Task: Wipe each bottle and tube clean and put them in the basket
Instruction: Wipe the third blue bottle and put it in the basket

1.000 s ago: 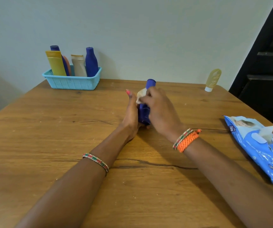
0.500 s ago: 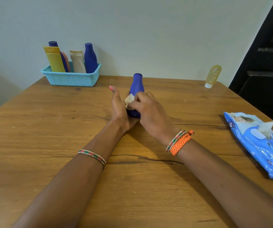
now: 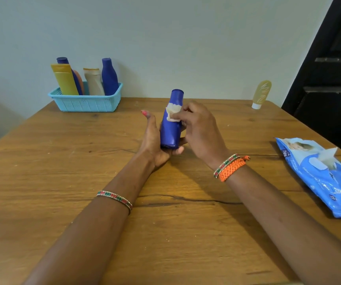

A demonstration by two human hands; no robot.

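Observation:
A dark blue bottle stands nearly upright over the middle of the table, its base resting in my left hand, which cups it from the left and below. My right hand pinches a small white wipe against the bottle's neck. The light blue basket sits at the far left against the wall and holds several bottles and tubes, among them a yellow tube and another blue bottle. A pale yellow tube stands on its cap at the far right.
A blue pack of wet wipes lies at the table's right edge with one wipe sticking out. A dark door or cabinet rises just beyond the right corner. A long crack runs across the wooden tabletop.
The bottle has been turned and lifted more upright, so more of its body shows. The wipe has slid from the bottle's side up to its neck. The view has shifted slightly.

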